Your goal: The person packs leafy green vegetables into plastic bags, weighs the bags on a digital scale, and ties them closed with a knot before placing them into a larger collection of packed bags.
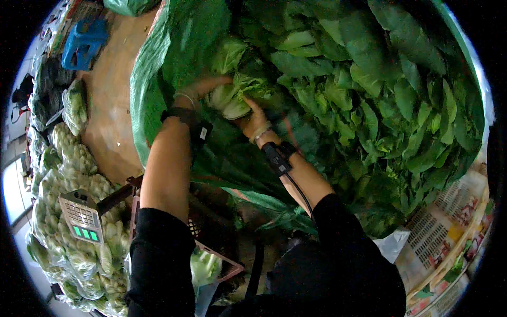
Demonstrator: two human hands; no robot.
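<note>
A head of leafy green lettuce or cabbage lies between my hands over a green woven plastic sheet. My right hand grips its lower right side near the pale base, thumb on the leaves. Blurred, my left hand reaches over its left side with fingers at the leaves; its exact contact is unclear. Another leafy head is just above. To the right spreads a large heap of dark green leafy vegetables.
Left stand a blue plastic stool, a scale with a lit display and many plastic-bagged vegetables. A crate holding pale greens is below my arms. Printed newspaper lies at lower right.
</note>
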